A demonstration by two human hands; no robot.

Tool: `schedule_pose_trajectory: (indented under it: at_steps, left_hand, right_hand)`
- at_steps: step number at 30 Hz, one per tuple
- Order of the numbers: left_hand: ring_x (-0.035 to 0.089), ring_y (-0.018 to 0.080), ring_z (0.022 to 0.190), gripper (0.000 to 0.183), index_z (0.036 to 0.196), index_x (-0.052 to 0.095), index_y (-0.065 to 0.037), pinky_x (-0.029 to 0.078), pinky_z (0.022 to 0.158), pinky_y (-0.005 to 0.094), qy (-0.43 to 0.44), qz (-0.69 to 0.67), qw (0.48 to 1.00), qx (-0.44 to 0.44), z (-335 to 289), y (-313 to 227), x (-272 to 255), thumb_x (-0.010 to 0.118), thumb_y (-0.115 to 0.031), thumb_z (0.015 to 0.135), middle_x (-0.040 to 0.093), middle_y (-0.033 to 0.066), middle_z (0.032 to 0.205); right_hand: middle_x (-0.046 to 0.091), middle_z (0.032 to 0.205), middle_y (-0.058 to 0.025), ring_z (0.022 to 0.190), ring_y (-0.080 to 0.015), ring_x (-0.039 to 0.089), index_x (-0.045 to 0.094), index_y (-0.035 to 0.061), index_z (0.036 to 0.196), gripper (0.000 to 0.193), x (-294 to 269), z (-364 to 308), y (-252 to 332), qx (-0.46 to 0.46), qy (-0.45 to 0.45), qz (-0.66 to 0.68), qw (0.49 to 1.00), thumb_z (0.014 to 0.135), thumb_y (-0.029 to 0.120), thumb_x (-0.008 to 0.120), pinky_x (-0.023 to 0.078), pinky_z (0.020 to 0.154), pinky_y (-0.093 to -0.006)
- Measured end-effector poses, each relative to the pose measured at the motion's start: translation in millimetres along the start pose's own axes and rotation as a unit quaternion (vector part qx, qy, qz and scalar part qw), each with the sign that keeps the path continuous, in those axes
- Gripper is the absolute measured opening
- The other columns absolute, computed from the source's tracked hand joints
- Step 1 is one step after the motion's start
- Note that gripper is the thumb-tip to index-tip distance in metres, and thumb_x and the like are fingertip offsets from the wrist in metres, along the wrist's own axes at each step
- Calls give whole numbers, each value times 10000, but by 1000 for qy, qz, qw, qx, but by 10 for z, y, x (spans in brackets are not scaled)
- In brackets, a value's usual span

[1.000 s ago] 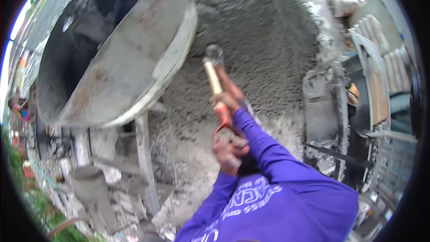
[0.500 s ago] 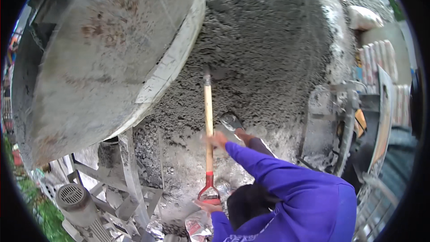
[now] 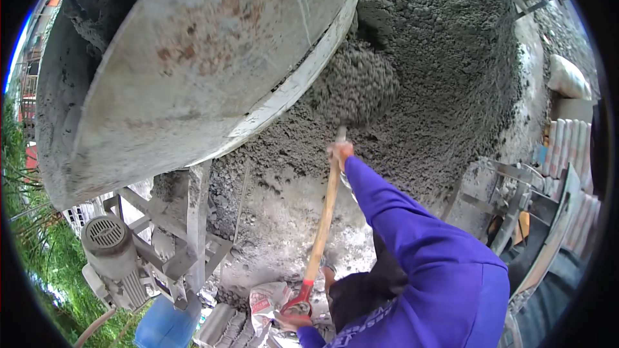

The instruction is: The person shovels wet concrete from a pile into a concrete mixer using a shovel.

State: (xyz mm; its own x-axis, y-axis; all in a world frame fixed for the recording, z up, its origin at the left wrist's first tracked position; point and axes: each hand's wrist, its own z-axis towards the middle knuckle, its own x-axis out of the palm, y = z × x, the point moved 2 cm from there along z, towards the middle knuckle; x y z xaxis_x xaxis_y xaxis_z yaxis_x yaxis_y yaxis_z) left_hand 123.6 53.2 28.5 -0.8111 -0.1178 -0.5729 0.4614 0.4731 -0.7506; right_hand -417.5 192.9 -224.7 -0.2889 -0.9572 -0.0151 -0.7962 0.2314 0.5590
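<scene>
A shovel (image 3: pixel 324 219) with a wooden shaft and a red grip slants up across the middle. My right hand (image 3: pixel 340 153) wraps round the shaft close to the blade end, arm stretched forward. Lower down, my left hand (image 3: pixel 293 320) is closed on the red D-shaped grip. A heap of wet grey concrete (image 3: pixel 360 84) rides on the blade and hides it, blurred by motion. Behind and to the right of this load spreads a large mass of wet concrete (image 3: pixel 445 64). The load is close to the rim of a big mixer drum (image 3: pixel 206 77).
The drum overhangs the left side on a metal frame (image 3: pixel 196 219) with a grey motor (image 3: pixel 106 238). A blue container (image 3: pixel 167 322) and a crumpled bag (image 3: pixel 267 299) lie below. At right stand a metal machine (image 3: pixel 516 200) and stacked sacks (image 3: pixel 567 148).
The shovel has come up with a load of concrete on it. My right hand has slid up the shaft toward the blade. The view has shifted, so the drum appears further right.
</scene>
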Motion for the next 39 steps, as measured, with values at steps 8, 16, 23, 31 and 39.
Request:
schedule_pose_trajectory:
  at_steps: [8, 16, 23, 31, 39]
  left_hand:
    - [539, 195, 738, 472, 921, 590, -17, 447, 620, 367, -2, 95, 988, -119, -391, -890, -1096, 440, -464, 910, 586, 110, 772]
    - [536, 185, 721, 486, 927, 595, -10, 448, 592, 368, 203, 156, 958, -128, -541, -1348, -348, 434, -467, 910, 599, 115, 761]
    - [576, 207, 630, 577, 1024, 561, 14, 516, 565, 372, 601, -22, 739, -304, -3003, -3187, 976, 459, -540, 901, 596, 109, 746]
    - [568, 205, 528, 267, 890, 550, 18, 482, 464, 332, 860, -29, 509, -22, -2384, -4001, -247, 560, -248, 870, 603, 147, 734]
    - [465, 206, 410, 350, 765, 549, 0, 382, 358, 344, 717, -141, 660, -173, 1279, -2742, -2329, 562, -347, 805, 477, 52, 525]
  right_hand:
    - [584, 619, -85, 501, -221, 561, 600, 57, 731, 45, -1032, -1254, -740, 182, 11, -32, 983, 728, 85, 635, 457, 459, -388]
    - [533, 615, -100, 450, -252, 539, 548, 27, 763, 93, -2237, -1820, 735, 96, -109, 92, 985, 687, -8, 591, 460, 392, -398]
    - [547, 588, -72, 447, -207, 546, 580, 16, 818, 63, -3515, -1880, 3360, -153, -172, 110, 967, 797, 71, 602, 467, 419, -336]
    - [557, 630, -99, 536, -242, 573, 533, 38, 792, 68, -2688, -3319, 1695, -86, 19, 198, 976, 780, 85, 582, 511, 537, -385]
    - [580, 759, -151, 654, -324, 623, 527, 2, 951, 205, -918, -4707, -2095, 147, -8, 76, 986, 784, 95, 599, 527, 560, -490]
